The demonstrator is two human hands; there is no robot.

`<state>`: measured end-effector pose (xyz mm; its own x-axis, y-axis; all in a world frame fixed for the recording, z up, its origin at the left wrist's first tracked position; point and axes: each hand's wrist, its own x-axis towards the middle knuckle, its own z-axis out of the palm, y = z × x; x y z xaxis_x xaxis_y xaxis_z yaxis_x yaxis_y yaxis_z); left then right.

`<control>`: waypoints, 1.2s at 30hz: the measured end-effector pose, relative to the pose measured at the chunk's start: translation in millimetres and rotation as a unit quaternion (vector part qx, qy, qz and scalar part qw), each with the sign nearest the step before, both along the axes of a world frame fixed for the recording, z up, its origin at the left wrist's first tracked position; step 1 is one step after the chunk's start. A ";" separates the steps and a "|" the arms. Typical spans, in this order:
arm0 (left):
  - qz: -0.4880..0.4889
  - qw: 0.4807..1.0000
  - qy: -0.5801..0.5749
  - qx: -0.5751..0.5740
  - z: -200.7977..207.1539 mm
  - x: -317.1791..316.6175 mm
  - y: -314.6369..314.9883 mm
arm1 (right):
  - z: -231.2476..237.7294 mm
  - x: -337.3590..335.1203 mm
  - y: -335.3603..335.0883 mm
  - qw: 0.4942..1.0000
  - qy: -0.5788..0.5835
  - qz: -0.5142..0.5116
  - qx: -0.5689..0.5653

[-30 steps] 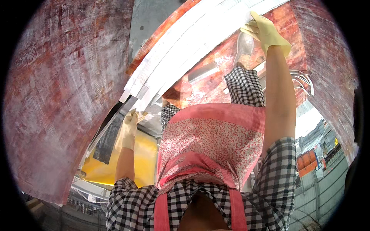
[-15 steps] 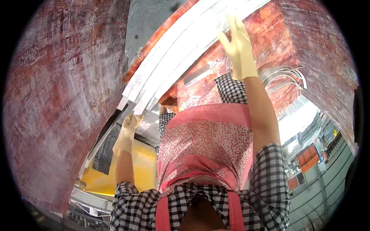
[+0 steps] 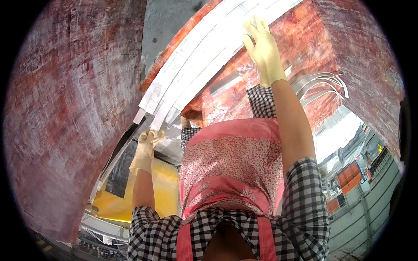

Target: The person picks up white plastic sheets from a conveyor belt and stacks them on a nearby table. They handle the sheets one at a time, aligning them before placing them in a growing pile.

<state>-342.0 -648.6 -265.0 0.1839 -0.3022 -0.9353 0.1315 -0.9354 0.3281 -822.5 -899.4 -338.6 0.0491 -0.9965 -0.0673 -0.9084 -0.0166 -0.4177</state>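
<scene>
A broad curved band of white strips (image 3: 204, 56), laid side by side, runs across an orange-red mottled board (image 3: 305, 48). The lower end of one white strip (image 3: 158, 119) sticks out past the board's corner. My left hand (image 3: 146, 145), in a pale yellow glove, pinches that end between thumb and fingers. Farther up, at the right edge of the band, my right hand (image 3: 264, 52) in a matching glove lies with its fingers stretched out along the strips. Glare washes out the strips near its fingertips, so whether it presses on them is hard to tell.
Loose curved pale strips (image 3: 322, 85) hang over the board's right side. A short grey-white flat piece (image 3: 225, 83) lies on the board. Large mottled reddish panels (image 3: 69, 108) rise at left and right. A yellow surface (image 3: 161, 187) with a dark sheet (image 3: 121, 172) is at lower left.
My left hand's fingers have closed on the strip's end, and the hand has shifted slightly right. My right hand has moved a little left, onto the band's edge.
</scene>
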 end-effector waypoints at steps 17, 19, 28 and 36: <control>-0.040 0.998 -0.020 0.048 10.0 4.8 -28.8 | 9.1 7.5 -5.6 0.993 0.111 0.030 0.034; -0.042 0.998 -0.018 0.045 11.9 4.0 -28.8 | 8.3 6.1 -5.5 0.995 0.092 0.031 0.021; -0.012 1.000 0.007 0.028 7.0 15.0 -24.9 | 9.4 0.4 -8.4 0.997 0.073 0.032 0.024; 0.007 0.999 0.034 -0.012 15.2 10.1 -28.1 | 7.6 -1.7 -7.5 0.993 0.100 0.033 0.050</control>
